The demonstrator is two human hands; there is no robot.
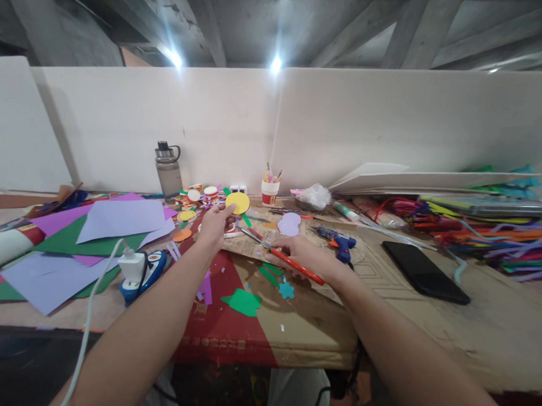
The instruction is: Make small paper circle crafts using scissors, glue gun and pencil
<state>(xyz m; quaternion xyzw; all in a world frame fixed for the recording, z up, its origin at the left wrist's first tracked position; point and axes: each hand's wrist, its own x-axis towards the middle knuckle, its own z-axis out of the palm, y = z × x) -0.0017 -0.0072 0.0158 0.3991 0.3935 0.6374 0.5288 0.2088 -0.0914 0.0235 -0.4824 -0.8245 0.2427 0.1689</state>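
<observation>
My left hand [214, 227] pinches the edge of a flat yellow paper disc [237, 203], holding it up above the cluttered table. Red-handled scissors [296, 266], seen nearly edge-on, are gripped in my right hand [302, 252]. Their metal blades point up and left toward my left hand, apart from the disc. Just beyond my right hand lies a pale lilac paper cutout [290, 224]. Nearer to me are a green paper scrap [243, 302] and a blue flower-shaped cutout [286, 289]. Left of my left hand lies an orange disc [182, 235].
Coloured paper sheets [121, 221] and a blue power strip [155, 269] with a white cable lie left. A bottle [168, 171] and a cup of pencils [271, 191] stand behind. Right are a blue glue gun [342, 243], a black phone [424, 272] and pipe cleaners [492, 235].
</observation>
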